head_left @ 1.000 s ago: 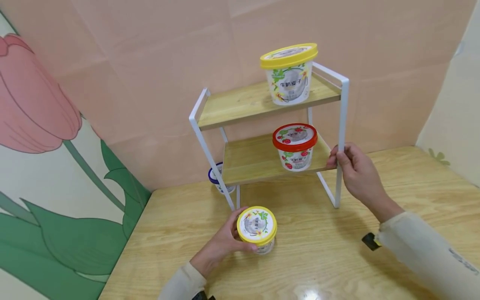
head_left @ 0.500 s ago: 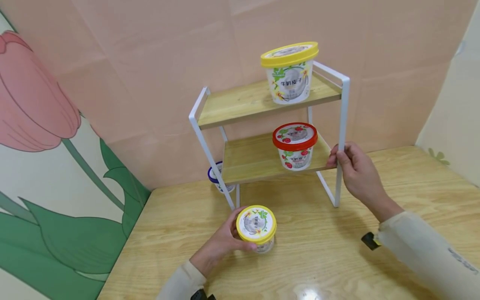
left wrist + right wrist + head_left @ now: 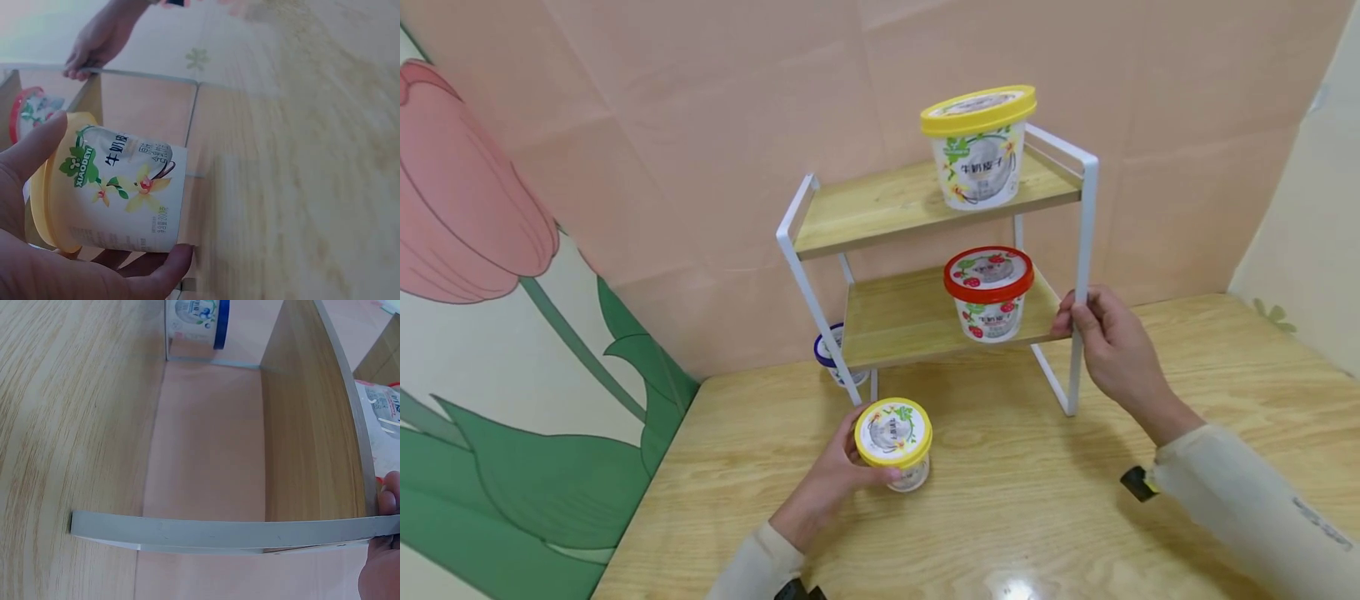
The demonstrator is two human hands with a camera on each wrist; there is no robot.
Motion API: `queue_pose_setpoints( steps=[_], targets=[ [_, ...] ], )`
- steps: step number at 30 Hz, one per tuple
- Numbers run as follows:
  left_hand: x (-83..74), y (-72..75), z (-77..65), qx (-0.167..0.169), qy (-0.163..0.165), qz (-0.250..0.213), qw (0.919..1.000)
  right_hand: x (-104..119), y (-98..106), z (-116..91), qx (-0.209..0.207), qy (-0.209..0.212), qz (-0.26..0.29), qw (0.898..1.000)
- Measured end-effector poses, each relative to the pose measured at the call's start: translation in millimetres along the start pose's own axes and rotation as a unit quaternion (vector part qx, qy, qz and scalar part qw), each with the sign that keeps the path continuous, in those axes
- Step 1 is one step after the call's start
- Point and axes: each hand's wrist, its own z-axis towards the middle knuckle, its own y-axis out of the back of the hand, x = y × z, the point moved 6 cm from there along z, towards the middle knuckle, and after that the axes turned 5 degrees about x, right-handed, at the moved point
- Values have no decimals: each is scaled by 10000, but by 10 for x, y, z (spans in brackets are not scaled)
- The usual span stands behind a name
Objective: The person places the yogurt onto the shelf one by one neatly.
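In the head view my left hand (image 3: 842, 462) grips a white tub with a yellow lid (image 3: 893, 437), low in front of the rack. The left wrist view shows yellow flowers on the tub's side (image 3: 125, 194), with thumb and fingers wrapped about it. My right hand (image 3: 1116, 346) pinches the front right white post of a two-tier wooden rack (image 3: 898, 321), at the height of the lower shelf. A red-lidded tub (image 3: 990, 296) stands on that shelf, right of its middle. Another yellow-lidded tub (image 3: 979, 150) rests on the top shelf toward the right.
Behind the rack's left side, a blue-lidded tub (image 3: 838, 354) stands on the wooden table (image 3: 1037, 500), partly hidden by the post. A pinkish cloth (image 3: 700, 125) covers the wall at the back. Painted tulips (image 3: 467, 192) decorate the left wall.
My left hand has shifted the yellow-lidded tub slightly left and away from me, toward the rack. The right hand keeps its hold on the post.
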Motion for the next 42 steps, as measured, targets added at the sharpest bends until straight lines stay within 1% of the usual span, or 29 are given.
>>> queue_pose_setpoints(
  steps=[6, 10, 13, 20, 26, 29, 32, 37, 42],
  targets=[
    [-63, 38, -29, -91, -100, 57, 9999, -10, -1, -13, -21, -76, -152, 9999],
    [-101, 62, -41, -182, -69, 103, 9998, -13, -4, -11, -27, -111, -217, 9997],
    [-131, 82, -55, -254, -63, 135, 9996, -5, -9, -1, -46, -78, -207, 9997],
    [-239, 127, -112, -305, -208, 295, 9989, 14, -12, 11, 1, -29, -79, 10000],
    [-326, 139, -138, -198, -242, 375, 9988, 14, -2, 3, 11, -36, -139, 9999],
    [-367, 159, -160, -199, -266, 428, 9985, 14, -18, 0, 57, -39, -126, 9999],
    [-423, 179, -167, -183, -380, 476, 9980, 14, -28, -2, 90, -38, -140, 9999],
    [-540, 185, -149, -107, -566, 511, 9970, 14, -11, -10, 30, -47, -143, 9999],
    [-642, 201, -149, -86, -622, 548, 9965, 11, -12, -4, -38, -36, -126, 9999]
  ],
)
